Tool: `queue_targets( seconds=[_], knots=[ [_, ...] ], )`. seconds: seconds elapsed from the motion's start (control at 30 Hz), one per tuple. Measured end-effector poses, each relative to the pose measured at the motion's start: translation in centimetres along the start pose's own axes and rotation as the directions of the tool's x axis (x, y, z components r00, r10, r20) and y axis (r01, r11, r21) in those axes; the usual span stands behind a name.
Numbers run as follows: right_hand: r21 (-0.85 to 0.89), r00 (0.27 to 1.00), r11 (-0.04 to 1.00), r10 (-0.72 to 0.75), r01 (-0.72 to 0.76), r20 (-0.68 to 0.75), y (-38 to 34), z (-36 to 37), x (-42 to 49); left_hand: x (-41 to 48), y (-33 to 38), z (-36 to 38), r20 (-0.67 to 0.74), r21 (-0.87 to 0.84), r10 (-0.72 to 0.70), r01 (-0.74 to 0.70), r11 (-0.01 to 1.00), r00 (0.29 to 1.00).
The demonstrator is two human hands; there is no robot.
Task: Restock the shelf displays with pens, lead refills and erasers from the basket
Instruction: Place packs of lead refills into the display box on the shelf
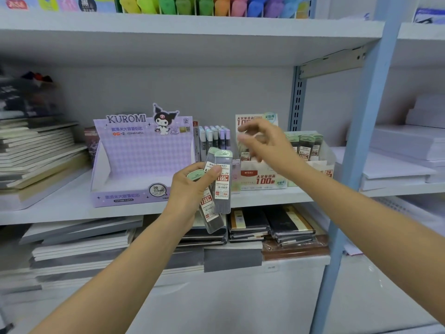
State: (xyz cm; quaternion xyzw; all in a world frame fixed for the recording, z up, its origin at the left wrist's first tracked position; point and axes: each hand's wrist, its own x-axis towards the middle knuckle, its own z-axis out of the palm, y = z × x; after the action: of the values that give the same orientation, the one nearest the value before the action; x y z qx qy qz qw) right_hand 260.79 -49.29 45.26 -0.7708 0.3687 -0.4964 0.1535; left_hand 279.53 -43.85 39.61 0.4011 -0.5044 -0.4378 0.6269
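Your left hand [192, 186] grips a fan of lead refill cases [221, 186] in front of the shelf [60, 208] edge, just beside the purple Kuromi box [142, 150]. Your right hand [267, 145], blurred, hovers before the white refill display [265, 179], fingers loosely spread and holding nothing.

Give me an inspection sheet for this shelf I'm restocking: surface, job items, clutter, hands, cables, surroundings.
Surface: white shelf board, carrying two display boxes.
Job's things: green-capped lead refill cases fanned in the left hand; purple Kuromi display box; white refill display box with boxed refills standing at its right; pastel cases between the boxes.
Clutter: notebook stacks at left, more below.
Hands: left hand grips the cases; right hand blurred before the white box, fingers curled, contents unclear.
Cables: nothing seen.
Surroundings: coloured highlighters above; blue upright; paper stacks at right.
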Motion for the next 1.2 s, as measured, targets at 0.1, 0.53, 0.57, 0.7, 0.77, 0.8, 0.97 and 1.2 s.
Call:
queue_targets(
  seconds=[0.1,0.53,0.57,0.7,0.77,0.8,0.97,1.2],
  knots=[
    [0.123,0.961,0.982,0.109,-0.144,0.253,-0.9,1.5,-2.6,-0.6,0.0,0.6,0.031,0.012,0.02,-0.02,1.0,0.999],
    [0.406,0.96,0.88,0.164,-0.247,0.228,0.5,1.3,-5.4,-2.4,-1.1,0.8,0.23,0.038,-0.129,0.123,0.992,0.965],
    [0.409,0.96,0.879,0.157,-0.244,0.233,0.5,1.2,-5.5,-2.6,-1.2,1.0,0.228,0.059,-0.139,0.129,0.99,0.964],
    [0.382,0.966,0.897,0.151,-0.223,0.21,0.5,0.6,-5.6,-2.7,-1.2,1.2,0.257,0.075,-0.154,0.14,0.987,0.954],
    [0.366,0.969,0.904,0.162,-0.222,0.188,0.6,-0.2,-5.7,-2.6,-1.1,1.1,0.252,0.051,-0.14,0.132,0.99,0.957],
    [0.373,0.969,0.899,0.173,-0.229,0.176,0.6,-0.7,-5.7,-2.5,-1.1,1.1,0.231,0.046,-0.146,0.139,0.989,0.962],
    [0.406,0.965,0.877,0.213,-0.257,0.152,1.0,-3.0,-6.1,-2.3,-1.2,2.0,0.225,0.107,-0.208,0.188,0.976,0.952],
    [0.481,0.976,0.85,0.199,-0.215,0.084,1.6,-4.4,-7.7,-3.2,-1.6,6.3,0.265,0.267,-0.062,-0.011,0.964,0.962]
  ],
)
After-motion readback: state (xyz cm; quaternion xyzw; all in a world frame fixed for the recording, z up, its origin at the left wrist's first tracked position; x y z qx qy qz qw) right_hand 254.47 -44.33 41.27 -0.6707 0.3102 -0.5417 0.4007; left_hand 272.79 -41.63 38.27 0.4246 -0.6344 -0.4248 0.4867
